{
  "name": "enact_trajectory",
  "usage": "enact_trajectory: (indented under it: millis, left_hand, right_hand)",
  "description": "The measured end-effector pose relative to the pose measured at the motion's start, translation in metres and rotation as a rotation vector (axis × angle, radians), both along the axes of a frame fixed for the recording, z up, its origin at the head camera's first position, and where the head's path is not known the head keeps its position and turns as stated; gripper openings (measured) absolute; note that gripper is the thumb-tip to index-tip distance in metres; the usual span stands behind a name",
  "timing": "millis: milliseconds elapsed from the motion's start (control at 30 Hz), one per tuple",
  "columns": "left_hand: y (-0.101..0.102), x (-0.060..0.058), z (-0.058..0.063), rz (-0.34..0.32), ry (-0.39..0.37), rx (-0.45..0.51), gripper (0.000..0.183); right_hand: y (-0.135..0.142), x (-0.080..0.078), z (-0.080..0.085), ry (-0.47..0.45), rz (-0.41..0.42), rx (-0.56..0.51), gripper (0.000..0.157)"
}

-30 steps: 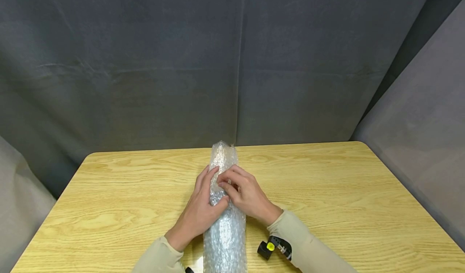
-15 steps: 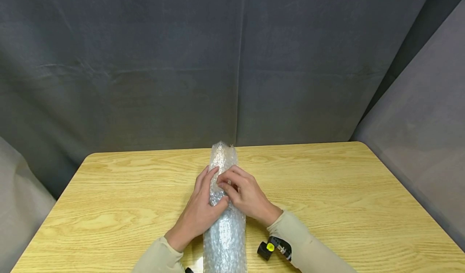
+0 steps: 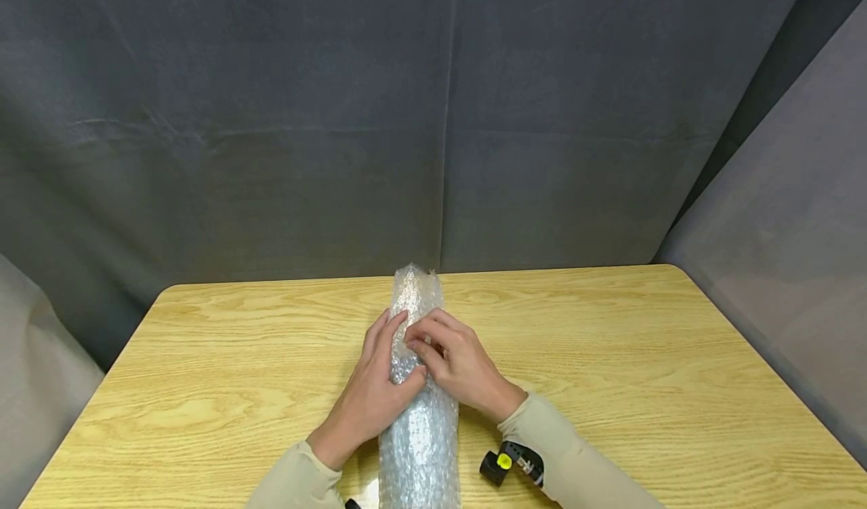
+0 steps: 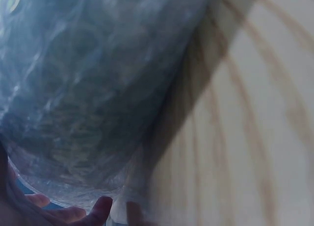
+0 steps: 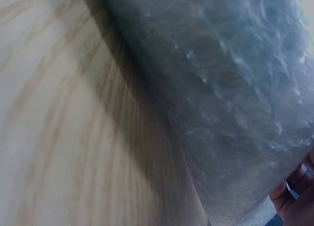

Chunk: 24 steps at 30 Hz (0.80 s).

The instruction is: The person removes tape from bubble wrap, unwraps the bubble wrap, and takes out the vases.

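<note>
A long roll of clear bubble wrap (image 3: pixel 420 441) lies lengthwise at the table's middle, its far end near the back edge. What is inside it is hidden. My left hand (image 3: pixel 372 396) rests along its left side, fingers fairly straight and thumb laid over the top. From the right, my right hand (image 3: pixel 460 358) reaches over the roll, and its thumb and index fingertips pinch at the wrap's surface; the exact spot is too small to make out. Both wrist views show the bubble wrap (image 4: pixel 98 79) up close, with fingertips (image 5: pixel 282 196) at its edge in the right wrist view.
The roll lies on a wood-grain table (image 3: pixel 643 373) with rounded back corners. A dark grey curtain (image 3: pixel 305 132) hangs behind it, with lighter cloth (image 3: pixel 799 245) at the right side. A small black camera (image 3: pixel 494 466) is strapped at the right wrist.
</note>
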<state>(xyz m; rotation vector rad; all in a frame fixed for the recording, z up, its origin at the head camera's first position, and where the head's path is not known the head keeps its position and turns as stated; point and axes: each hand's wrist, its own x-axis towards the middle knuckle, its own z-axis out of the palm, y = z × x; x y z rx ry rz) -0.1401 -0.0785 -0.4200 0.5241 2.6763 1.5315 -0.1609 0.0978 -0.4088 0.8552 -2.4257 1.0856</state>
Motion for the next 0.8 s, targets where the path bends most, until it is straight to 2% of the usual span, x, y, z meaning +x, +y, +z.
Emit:
enact_trajectory:
  millis: [233,800]
  left_hand:
    - [-0.0001,-0.0004,-0.002,-0.007,0.026,0.0,0.082]
    - [-0.0008,-0.0007,-0.0027,-0.009,0.03,0.0,0.083]
  right_hand:
    - [-0.0001,-0.0005,-0.0007,0.006,0.001,-0.006,0.011]
    - [-0.0003,-0.002,-0.0034,0.022,0.009,-0.026,0.009]
